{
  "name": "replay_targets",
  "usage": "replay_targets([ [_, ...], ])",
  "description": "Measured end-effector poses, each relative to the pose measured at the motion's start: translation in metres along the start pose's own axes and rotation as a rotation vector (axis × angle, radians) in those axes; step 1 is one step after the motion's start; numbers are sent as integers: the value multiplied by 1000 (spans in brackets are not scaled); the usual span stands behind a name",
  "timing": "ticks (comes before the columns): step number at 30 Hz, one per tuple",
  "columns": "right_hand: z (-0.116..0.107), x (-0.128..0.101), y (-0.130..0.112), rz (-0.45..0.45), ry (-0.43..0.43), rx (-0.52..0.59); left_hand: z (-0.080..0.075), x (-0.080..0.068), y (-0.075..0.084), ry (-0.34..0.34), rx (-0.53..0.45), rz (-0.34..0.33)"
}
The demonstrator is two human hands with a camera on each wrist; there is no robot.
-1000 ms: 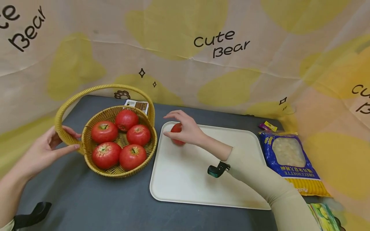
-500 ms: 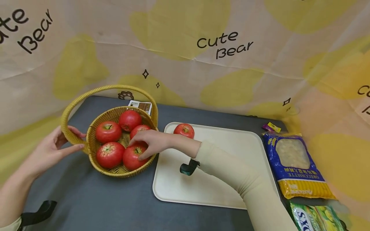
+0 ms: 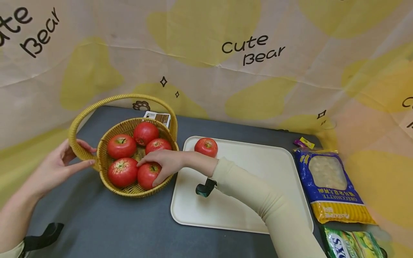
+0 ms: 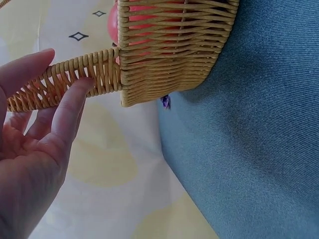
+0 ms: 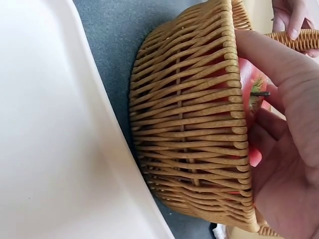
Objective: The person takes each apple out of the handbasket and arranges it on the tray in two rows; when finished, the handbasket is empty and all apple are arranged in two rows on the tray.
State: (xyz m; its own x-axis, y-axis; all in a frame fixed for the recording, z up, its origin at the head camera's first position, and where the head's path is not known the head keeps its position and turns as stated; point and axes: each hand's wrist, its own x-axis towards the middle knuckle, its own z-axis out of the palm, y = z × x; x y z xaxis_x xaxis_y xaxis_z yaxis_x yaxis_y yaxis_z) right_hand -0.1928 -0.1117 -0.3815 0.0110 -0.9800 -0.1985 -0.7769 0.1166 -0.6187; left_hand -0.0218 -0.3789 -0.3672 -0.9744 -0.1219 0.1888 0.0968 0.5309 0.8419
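A yellow wicker basket (image 3: 137, 194) holds several red apples. My left hand (image 3: 56, 170) grips the basket's arched handle (image 3: 75, 123) near its left base; the left wrist view shows thumb and fingers on either side of the woven handle (image 4: 102, 69). Inside the basket, my right hand (image 3: 167, 162) has its thumb and fingers around the front right apple (image 3: 146, 176). That apple (image 5: 253, 89), stem showing, sits just behind the rim in the right wrist view, partly covered by the hand. Another red apple (image 3: 206, 147) sits at the back left of a white tray (image 3: 238, 200).
Along the tray's right side lies a blue and yellow bag of orecchiette pasta (image 3: 332, 186), with a green packet (image 3: 353, 243) in front of it. Small purple and yellow wrappers (image 3: 304, 143) lie behind the bag. A small printed box (image 3: 159, 117) stands behind the basket.
My right hand has let go of the apple on the tray and moved left into the basket, settling around the front right apple. The left hand stays at the handle.
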Motion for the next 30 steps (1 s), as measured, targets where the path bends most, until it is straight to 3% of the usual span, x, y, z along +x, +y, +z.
replay_targets([
  [7, 4, -9, 7, -62, 75, -22, 4, 3, -1, -16, -7, 5],
  [11, 2, -22, 8, -68, 163, -8, 6, 5, -1, -20, -19, 18],
  [18, -9, -62, 9, -48, 379, 172, 6, 4, -1, -21, -28, 26],
  [21, -15, -86, 12, 5, 454, 223, 6, 4, -2, -12, -17, 6],
  [25, -18, -122, 23, 93, 516, 213, 3, 1, -4, -10, -11, -28],
  [30, -16, -171, 41, 218, 581, 260, 1, 1, -7, -19, -8, -30],
])
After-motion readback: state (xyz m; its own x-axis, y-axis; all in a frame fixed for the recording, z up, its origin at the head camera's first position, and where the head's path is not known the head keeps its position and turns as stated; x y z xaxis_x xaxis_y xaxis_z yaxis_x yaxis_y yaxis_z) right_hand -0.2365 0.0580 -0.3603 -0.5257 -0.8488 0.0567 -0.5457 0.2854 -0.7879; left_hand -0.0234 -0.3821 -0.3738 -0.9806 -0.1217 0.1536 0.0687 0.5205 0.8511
